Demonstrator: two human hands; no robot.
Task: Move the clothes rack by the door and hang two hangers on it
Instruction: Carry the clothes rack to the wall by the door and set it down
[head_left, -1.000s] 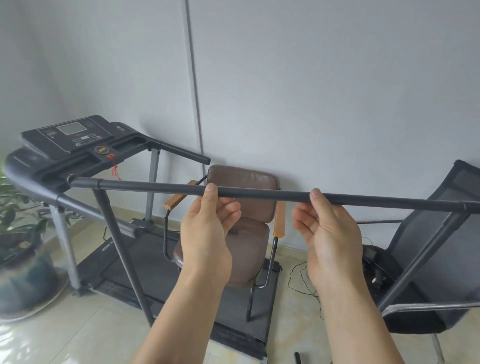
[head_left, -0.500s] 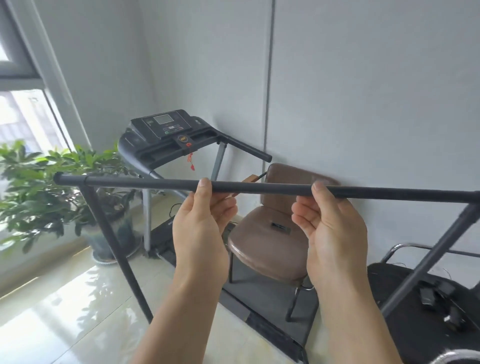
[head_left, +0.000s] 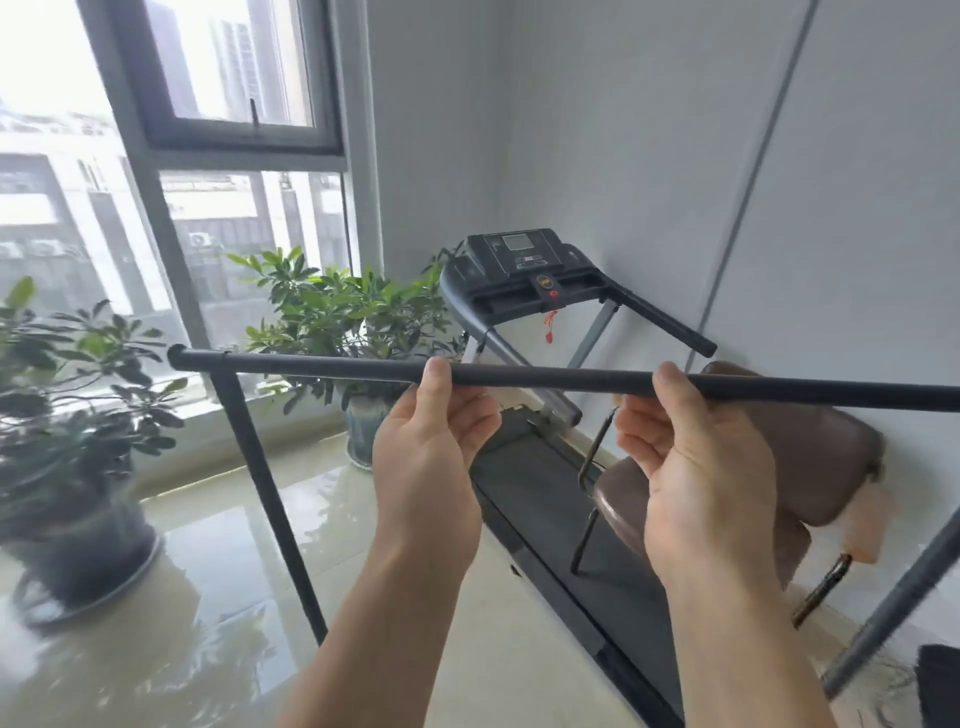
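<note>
The clothes rack is a dark metal frame whose top bar (head_left: 550, 375) runs across the middle of the view, with one leg slanting down at the left and another at the lower right. My left hand (head_left: 431, 447) grips the bar near its middle, thumb on top. My right hand (head_left: 691, 457) grips it further right in the same way. The bar is bare; no hangers and no door are in view.
A treadmill (head_left: 524, 275) stands against the grey wall ahead, with a brown padded chair (head_left: 795, 462) to its right. Potted plants (head_left: 332, 312) line the large window on the left. The glossy tiled floor (head_left: 208, 571) spreads between the plants and the treadmill.
The view has swung left: the treadmill and chair shifted right, the window and plants came into sight. Both hands kept their grip, and the rack turned along with me.
</note>
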